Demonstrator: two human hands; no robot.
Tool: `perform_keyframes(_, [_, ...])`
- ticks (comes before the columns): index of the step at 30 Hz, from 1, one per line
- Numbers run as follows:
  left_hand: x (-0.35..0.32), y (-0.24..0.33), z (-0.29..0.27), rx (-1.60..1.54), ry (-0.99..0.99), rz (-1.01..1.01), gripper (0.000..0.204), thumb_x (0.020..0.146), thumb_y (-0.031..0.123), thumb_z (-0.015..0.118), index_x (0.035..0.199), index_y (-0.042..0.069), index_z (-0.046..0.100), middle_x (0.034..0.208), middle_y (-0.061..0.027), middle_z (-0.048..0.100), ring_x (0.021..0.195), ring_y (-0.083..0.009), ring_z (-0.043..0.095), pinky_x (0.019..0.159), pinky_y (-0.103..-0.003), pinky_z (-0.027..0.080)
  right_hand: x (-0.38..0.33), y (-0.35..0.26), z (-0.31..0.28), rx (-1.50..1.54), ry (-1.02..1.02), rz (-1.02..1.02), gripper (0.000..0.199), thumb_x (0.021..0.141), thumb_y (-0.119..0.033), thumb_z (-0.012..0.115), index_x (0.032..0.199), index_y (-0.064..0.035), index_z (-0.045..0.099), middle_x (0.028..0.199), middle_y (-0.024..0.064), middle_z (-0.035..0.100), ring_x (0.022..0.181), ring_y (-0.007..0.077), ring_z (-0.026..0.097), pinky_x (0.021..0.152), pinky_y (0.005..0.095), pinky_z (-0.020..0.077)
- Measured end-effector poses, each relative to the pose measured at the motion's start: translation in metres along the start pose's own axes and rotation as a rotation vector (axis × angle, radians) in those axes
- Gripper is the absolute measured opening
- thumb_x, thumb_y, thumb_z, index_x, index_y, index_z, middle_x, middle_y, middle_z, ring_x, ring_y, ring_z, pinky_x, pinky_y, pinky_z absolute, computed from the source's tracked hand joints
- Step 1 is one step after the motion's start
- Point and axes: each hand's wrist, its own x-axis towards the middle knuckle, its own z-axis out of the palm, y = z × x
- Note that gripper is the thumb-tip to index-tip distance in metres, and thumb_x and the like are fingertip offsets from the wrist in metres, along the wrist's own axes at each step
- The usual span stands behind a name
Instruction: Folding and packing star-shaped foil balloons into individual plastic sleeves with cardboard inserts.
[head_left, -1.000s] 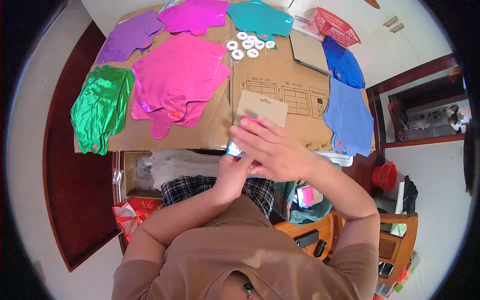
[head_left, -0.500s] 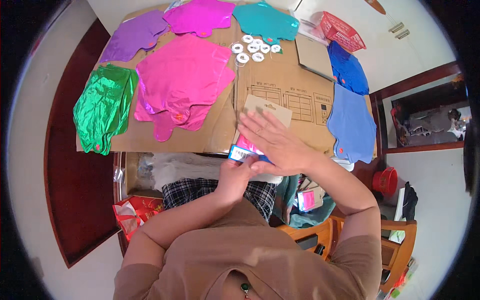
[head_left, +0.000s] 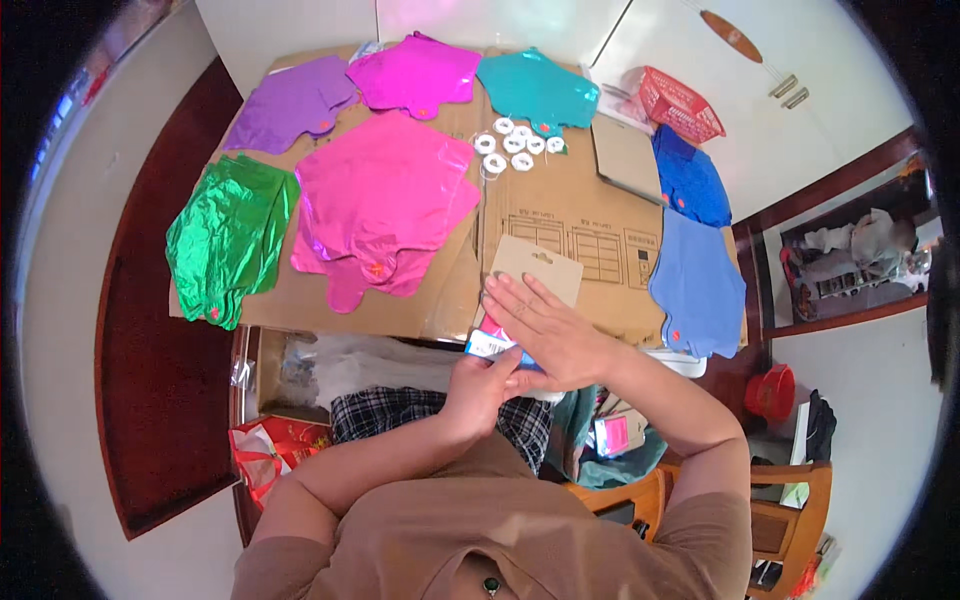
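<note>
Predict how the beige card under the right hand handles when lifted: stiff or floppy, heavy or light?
Likely stiff: the beige card looks flat and straight-edged beyond the right hand. Probably light: it resembles thin cardboard with a hang slot.

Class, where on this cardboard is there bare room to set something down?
Printed cardboard between the white rolls and the held card; also cardboard between that card and the pink foil. Crowded: the far left, where purple foil, magenta foil and pink foil lie close.

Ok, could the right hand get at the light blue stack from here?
Probably yes, once the right hand lifts off the tan card: only flat cardboard shows between it and the light blue stack.
</note>
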Motion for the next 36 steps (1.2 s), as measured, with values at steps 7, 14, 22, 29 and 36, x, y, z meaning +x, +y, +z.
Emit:
perform_keyframes(7, [-0.001, 0.000, -0.006, 0.064, -0.007, 0.004, 0.018, 0.094, 0.013, 0.058, 0.108, 0.003, 0.059, 0.097, -0.0077, 0.066, 0.083, -0.0170, 0.067, 0.073, -0.029, 0.056, 0.023, 0.046, -0.038, 0.389, 0.270, 0.048, 0.033, 0.085, -0.015, 0.066, 0.117, -0.0048, 0.063, 0.127, 0.0149, 0.058, 0.116, 0.0317, 0.056, 0.094, 0.0407, 0.0468])
perform_keyframes(14, [-0.002, 0.001, -0.005, 0.100, 0.006, -0.002, 0.017, 0.095, 0.016, 0.057, 0.105, 0.002, 0.060, 0.097, -0.0102, 0.067, 0.085, -0.0210, 0.068, 0.077, -0.035, 0.056, 0.091, 0.129, -0.046, -0.317, 0.610, 0.220, 0.016, 0.078, -0.011, 0.063, 0.092, -0.0035, 0.067, 0.081, 0.0137, 0.063, 0.080, 0.0329, 0.062, 0.072, 0.0418, 0.0510])
perform_keyframes(22, [0.002, 0.000, -0.016, 0.080, -0.100, 0.004, 0.020, 0.095, 0.014, 0.055, 0.112, 0.003, 0.058, 0.105, -0.0106, 0.067, 0.091, -0.0223, 0.067, 0.082, -0.037, 0.055, 0.079, 0.142, -0.036, -0.034, 0.675, 0.551, 0.012, 0.080, -0.012, 0.060, 0.081, -0.0020, 0.066, 0.075, 0.0104, 0.065, 0.071, 0.0264, 0.063, 0.067, 0.0362, 0.0500])
perform_keyframes(29, [0.003, 0.002, -0.033, 0.132, -0.237, 0.013, 0.020, 0.095, 0.010, 0.054, 0.111, -0.001, 0.060, 0.102, -0.0087, 0.067, 0.092, -0.0168, 0.066, 0.081, -0.031, 0.055, -0.015, 0.038, -0.051, 1.008, 0.614, 0.677, 0.008, 0.085, -0.006, 0.062, 0.090, -0.0009, 0.066, 0.078, -0.0021, 0.062, 0.072, 0.0044, 0.056, 0.063, 0.0206, 0.0456])
perform_keyframes(36, [0.013, 0.001, -0.052, 0.300, -0.362, 0.052, 0.020, 0.095, 0.009, 0.054, 0.112, 0.000, 0.060, 0.102, -0.0074, 0.067, 0.094, -0.0157, 0.065, 0.082, -0.031, 0.055, -0.027, 0.013, -0.004, 1.121, 0.147, 0.633, 0.014, 0.087, -0.002, 0.062, 0.100, 0.0014, 0.066, 0.086, 0.0001, 0.067, 0.076, 0.0058, 0.060, 0.069, 0.0208, 0.0485])
